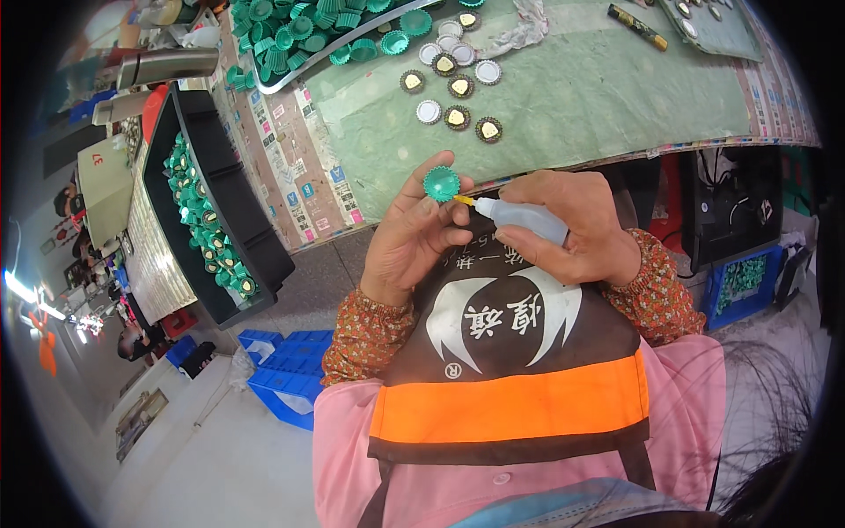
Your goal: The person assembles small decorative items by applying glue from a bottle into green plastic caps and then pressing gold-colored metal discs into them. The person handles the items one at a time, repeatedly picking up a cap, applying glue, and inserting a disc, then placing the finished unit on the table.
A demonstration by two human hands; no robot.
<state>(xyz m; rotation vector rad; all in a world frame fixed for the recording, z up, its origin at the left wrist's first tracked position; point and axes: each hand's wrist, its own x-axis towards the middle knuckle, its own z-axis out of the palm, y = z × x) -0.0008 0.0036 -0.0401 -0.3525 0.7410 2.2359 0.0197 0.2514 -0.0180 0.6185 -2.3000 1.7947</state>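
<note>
While the left hand (407,231) pinches a glossy, round green cap (442,183) by its crimped rim, the right hand (572,220) wraps round a milky plastic bottle (528,220), thumb and fingers closed on its sides. And look at that slim yellow nozzle (464,200), right by the cap's lower edge; contact, can't tell! The cap's up at the left fingertips, right hand just to its right, near the creased green tabletop (607,97) dotted with scalloped discs (457,117).
</note>
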